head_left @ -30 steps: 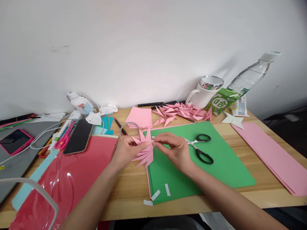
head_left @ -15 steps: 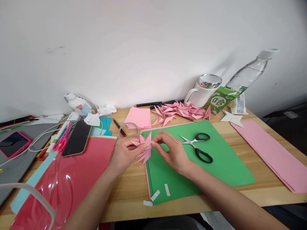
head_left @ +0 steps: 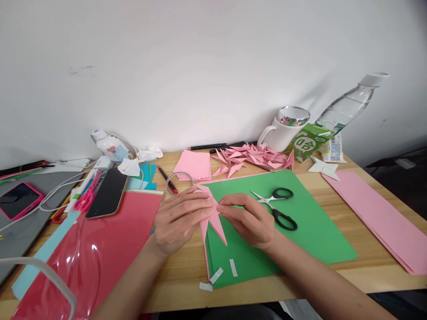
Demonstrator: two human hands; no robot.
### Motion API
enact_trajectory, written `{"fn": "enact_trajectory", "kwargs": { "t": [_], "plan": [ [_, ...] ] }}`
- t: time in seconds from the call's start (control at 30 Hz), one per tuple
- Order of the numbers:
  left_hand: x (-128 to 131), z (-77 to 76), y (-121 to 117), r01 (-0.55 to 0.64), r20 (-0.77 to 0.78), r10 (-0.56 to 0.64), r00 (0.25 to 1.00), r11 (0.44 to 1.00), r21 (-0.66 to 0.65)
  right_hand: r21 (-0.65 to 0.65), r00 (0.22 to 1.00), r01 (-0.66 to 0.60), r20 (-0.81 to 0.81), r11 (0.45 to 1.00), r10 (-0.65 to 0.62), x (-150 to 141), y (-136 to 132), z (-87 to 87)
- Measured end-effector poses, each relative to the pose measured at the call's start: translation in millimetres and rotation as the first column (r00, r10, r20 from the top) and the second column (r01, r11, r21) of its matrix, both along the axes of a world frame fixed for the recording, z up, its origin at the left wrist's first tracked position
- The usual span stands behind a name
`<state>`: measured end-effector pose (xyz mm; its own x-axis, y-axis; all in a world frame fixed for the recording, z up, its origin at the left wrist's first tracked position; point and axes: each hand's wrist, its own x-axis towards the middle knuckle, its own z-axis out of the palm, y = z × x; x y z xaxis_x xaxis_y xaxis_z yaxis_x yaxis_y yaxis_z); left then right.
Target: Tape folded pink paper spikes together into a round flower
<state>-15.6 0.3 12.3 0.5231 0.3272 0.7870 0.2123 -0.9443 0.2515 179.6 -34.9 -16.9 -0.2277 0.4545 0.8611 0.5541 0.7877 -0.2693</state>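
A pink folded paper star (head_left: 213, 222) is held above the left edge of the green paper (head_left: 313, 235). My left hand (head_left: 180, 218) covers much of it, fingers laid over the folds with the thumb hidden. At the star's right side, my right hand (head_left: 248, 218) pinches its edge between thumb and fingertips. Just beyond that hand, black-handled scissors (head_left: 278, 206) lie spread on the green paper. Small white strips (head_left: 216, 275) rest near its lower left corner.
Behind the green paper lie a heap of pink folded pieces (head_left: 256, 155) and pink paper squares (head_left: 191, 164). A white mug (head_left: 283, 131) and tilted bottle (head_left: 347, 106) stand back right. Pink sheets (head_left: 376, 218) lie right; a phone (head_left: 107, 193) and red plastic-covered paper (head_left: 90, 258) left.
The star has turned over in my hands, and a long point now hangs toward the lower right. My left hand has shifted across its top; my right hand has moved slightly right.
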Motion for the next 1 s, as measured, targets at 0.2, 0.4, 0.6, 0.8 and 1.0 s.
{"fn": "enact_trajectory", "kwargs": {
  "t": [0.2,0.4,0.6,0.8,1.0],
  "plan": [
    [3.6,0.9,-3.0,-0.023,0.055,0.021,0.998,0.999,0.031,0.015,0.997,-0.053,-0.057,0.998,0.054,-0.9,2.9,-0.3],
    [0.7,5.2,-1.5,-0.020,0.004,0.019,1.000,0.999,0.047,-0.198,0.960,-0.224,-0.214,0.954,0.181,-3.2,3.6,11.0],
    [-2.7,1.0,0.1,-0.044,-0.089,0.059,0.994,0.987,0.155,-0.565,0.784,-0.581,-0.582,0.586,0.217,-0.8,9.2,17.4],
    [-2.8,0.6,0.0,-0.011,-0.126,0.039,0.991,0.976,0.217,-0.659,0.759,-0.648,-0.598,0.381,0.258,7.2,15.4,21.7],
    [-0.9,7.4,-3.0,-0.020,-0.185,0.077,0.980,0.956,0.292,-0.690,0.779,-0.622,-0.590,0.369,0.212,4.4,13.4,25.1]
  ]
}}
